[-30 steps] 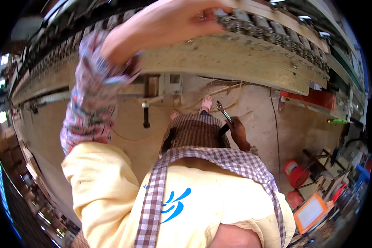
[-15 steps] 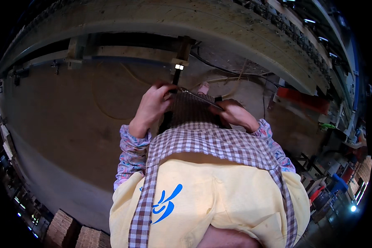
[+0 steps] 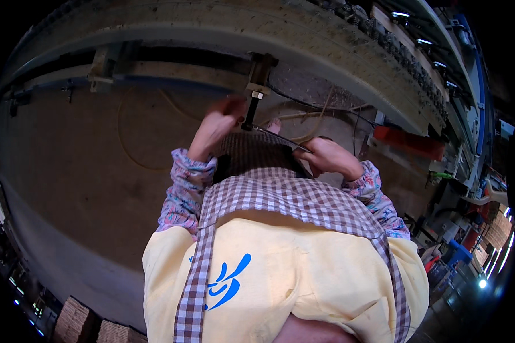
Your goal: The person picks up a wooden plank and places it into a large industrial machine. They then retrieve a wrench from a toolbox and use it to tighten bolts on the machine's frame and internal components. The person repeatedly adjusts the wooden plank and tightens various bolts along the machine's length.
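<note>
1. Closest in, a pale yellow apron with a blue mark (image 3: 280, 280) covers the person's front, hung on brown-and-white checked straps (image 3: 292, 194) over flowery patterned sleeves (image 3: 183, 191).
2. Past the apron, a brown woven piece of cloth (image 3: 252, 154) lies between the two forearms, just under the hands.
3. The right hand (image 3: 326, 157) is curled, fingers drawn together around the end of a thin dark metal strip (image 3: 283, 140). The strip runs slantwise from that hand up toward the left hand.
4. The left hand (image 3: 220, 120) is raised, its fingers bunched at the strip's far end, right beside a dark vertical metal bolt with a nut (image 3: 253, 100). It is blurred, so I cannot tell whether it grips the strip or only touches it.
5. The bolt hangs from a long pale curved machine beam (image 3: 223, 34) that spans the view overhead.
6. Behind the hands, loose yellowish cords (image 3: 137, 143) trail across the brown concrete floor (image 3: 68, 171).
7. Farther right, a red box-shaped part (image 3: 412, 143) sits under a toothed chain track (image 3: 406, 63).
</note>
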